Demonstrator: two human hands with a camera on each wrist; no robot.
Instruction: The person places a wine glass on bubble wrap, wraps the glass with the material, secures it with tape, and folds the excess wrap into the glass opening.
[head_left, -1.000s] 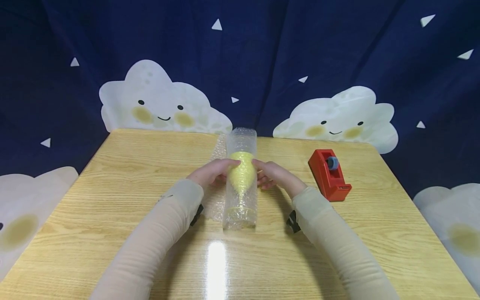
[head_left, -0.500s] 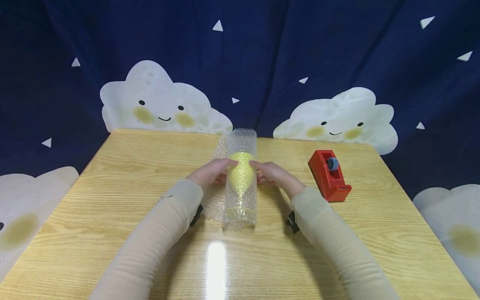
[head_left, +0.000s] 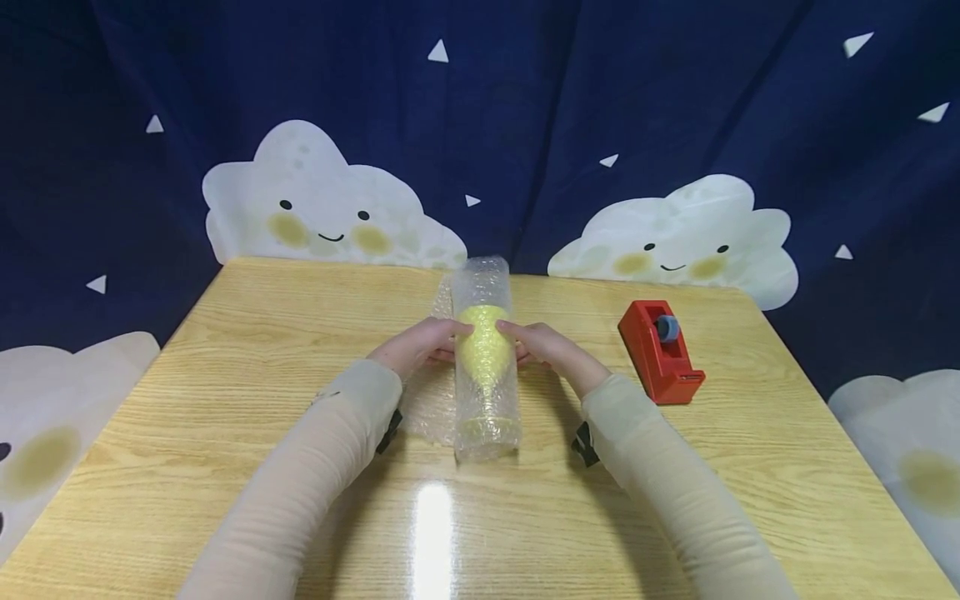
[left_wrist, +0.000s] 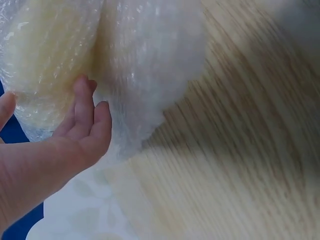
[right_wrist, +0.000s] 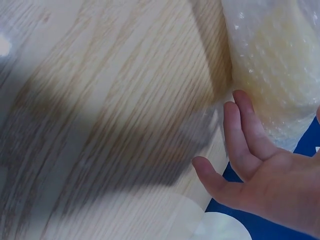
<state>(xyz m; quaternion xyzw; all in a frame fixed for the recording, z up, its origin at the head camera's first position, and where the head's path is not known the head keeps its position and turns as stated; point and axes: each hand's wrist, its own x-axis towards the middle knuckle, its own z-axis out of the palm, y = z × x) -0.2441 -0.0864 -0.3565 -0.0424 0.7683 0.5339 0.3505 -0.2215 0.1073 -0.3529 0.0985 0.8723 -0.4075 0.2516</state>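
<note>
A yellow goblet-shaped thing [head_left: 484,350], likely a wine glass, lies inside a roll of clear bubble wrap [head_left: 482,279] in the middle of the table. From the roll's left side a loose flap of bubble wrap [head_left: 431,404] spreads flat on the wood. My left hand [head_left: 416,343] holds the roll's left side, thumb on top and fingers low beside it. On the right side my right hand [head_left: 551,348] does the same. The left wrist view shows the left fingers [left_wrist: 85,117] between roll and flap. In the right wrist view, the right fingers [right_wrist: 237,135] reach against the wrap.
A red tape dispenser [head_left: 660,354] with a small blue-grey roll of tape [head_left: 666,327] stands on the wooden table [head_left: 262,350], right of the right hand. Behind the table's far edge hangs a dark blue curtain [head_left: 495,100] with white clouds and triangles.
The roll has turned a little: its near end has swung slightly right, and its far end slightly left. Both hands keep nearly the same place at its sides.
</note>
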